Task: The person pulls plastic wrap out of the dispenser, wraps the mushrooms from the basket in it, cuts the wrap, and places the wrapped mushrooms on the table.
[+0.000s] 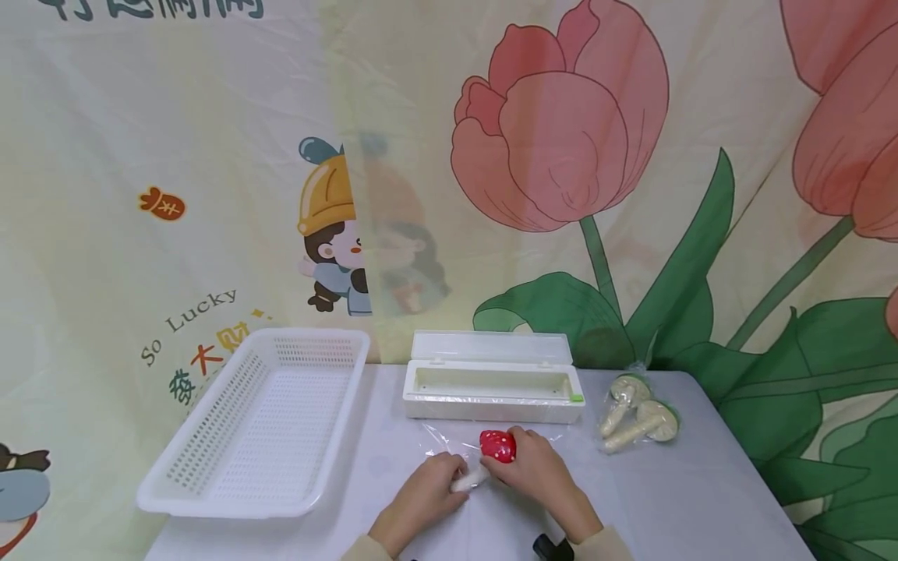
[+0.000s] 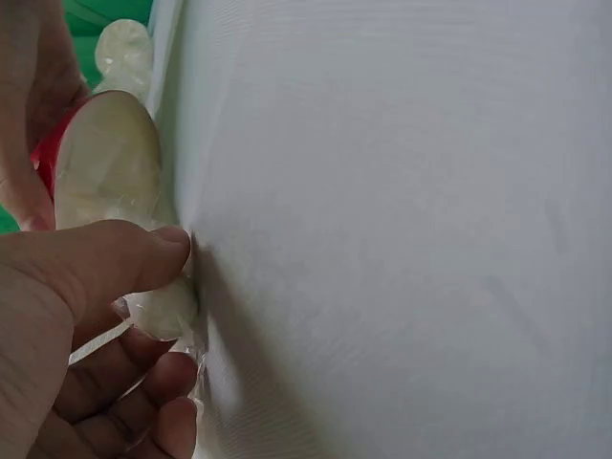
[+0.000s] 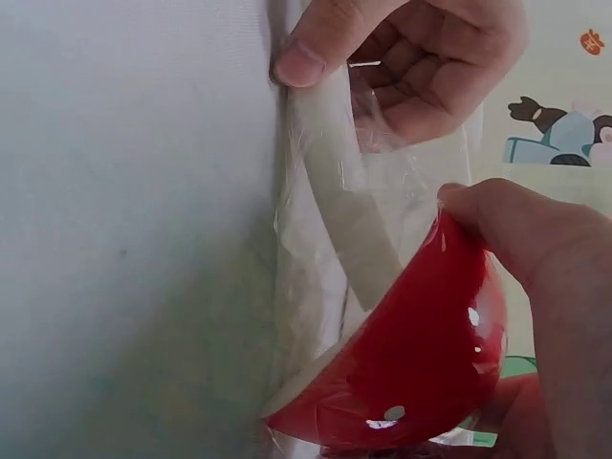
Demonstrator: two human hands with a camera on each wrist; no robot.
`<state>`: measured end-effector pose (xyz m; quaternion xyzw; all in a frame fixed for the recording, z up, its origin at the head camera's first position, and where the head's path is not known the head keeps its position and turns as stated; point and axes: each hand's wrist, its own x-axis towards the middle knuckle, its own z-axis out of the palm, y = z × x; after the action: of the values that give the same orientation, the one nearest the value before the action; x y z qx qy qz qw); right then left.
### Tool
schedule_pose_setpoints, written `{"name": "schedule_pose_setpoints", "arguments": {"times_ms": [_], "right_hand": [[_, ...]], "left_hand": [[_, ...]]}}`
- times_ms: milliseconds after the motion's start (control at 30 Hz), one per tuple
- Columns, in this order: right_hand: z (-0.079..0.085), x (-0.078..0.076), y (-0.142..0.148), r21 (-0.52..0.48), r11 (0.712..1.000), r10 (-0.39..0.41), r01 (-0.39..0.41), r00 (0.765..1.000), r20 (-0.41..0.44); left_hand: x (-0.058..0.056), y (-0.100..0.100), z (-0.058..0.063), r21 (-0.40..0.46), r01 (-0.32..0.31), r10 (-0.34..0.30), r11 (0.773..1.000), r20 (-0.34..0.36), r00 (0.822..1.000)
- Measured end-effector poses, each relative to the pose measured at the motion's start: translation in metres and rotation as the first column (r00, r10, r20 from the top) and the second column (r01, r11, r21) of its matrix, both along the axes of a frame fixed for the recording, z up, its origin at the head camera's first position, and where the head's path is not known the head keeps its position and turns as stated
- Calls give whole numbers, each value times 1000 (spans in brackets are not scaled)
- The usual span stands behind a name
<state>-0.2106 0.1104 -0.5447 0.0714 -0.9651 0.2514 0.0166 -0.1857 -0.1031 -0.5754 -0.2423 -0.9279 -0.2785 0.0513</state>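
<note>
A toy mushroom [image 1: 498,446] with a glossy red, white-dotted cap and a pale stem lies tilted over the table, clear plastic film around it. My right hand [image 1: 536,471] grips the red cap, thumb at its rim and fingers on the far side. With my left hand [image 1: 429,489] I pinch the end of the stem [image 3: 330,143] through the film. The left wrist view shows the pale underside of the cap [image 2: 110,158] and the left thumb lying across the stem. Crinkled clear film [image 1: 443,442] spreads on the table beyond the hands.
A long white cling film box [image 1: 484,410] with its lid up stands behind the hands. To the right lie two pale film-wrapped mushrooms [image 1: 637,421]. A large white perforated basket [image 1: 319,499] sits at the left. A printed curtain [image 1: 421,93] hangs behind the table.
</note>
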Motion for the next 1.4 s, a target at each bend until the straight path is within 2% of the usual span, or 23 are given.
{"name": "schedule_pose_setpoints", "arguments": {"times_ms": [67,133,233,367,433,467,633,833,933,1167,1300,1400], "right_hand": [[-1,-1,0,1,1000,6,-6,1000,6],[0,0,1,-20,999,32,-32,999,7],[5,3,5,-83,987,137,-136,991,5],[15,6,13,-142,930,344,-340,939,5],[20,6,17,-142,907,402,-396,916,13],[22,6,18,-137,904,411,-405,911,18],[25,2,14,-115,929,356,-351,934,27],[15,-2,9,-125,951,286,-282,958,17],[16,-1,11,-141,956,260,-255,966,12],[23,6,17,-160,960,231,-232,973,-22],[20,8,19,-159,958,235,-237,971,-31],[15,8,20,-173,955,239,-241,970,-34]], "left_hand": [[-1,-2,3,-4,25,-25,1000,4,1000],[-2,-5,5,3,60,-60,998,40,997],[-5,-10,7,20,108,-109,994,111,988],[-10,-19,8,21,178,-179,984,158,971],[-12,-23,10,33,212,-214,977,171,962],[-13,-24,10,39,227,-231,973,169,958],[-16,-27,14,48,235,-240,971,187,952],[-14,-27,10,-14,199,-194,980,169,966],[-13,-27,10,-3,197,-195,980,152,969],[-13,-25,20,66,220,-228,973,156,961],[-13,-22,18,74,213,-223,974,177,959],[-12,-21,14,47,203,-208,978,161,965]]}}
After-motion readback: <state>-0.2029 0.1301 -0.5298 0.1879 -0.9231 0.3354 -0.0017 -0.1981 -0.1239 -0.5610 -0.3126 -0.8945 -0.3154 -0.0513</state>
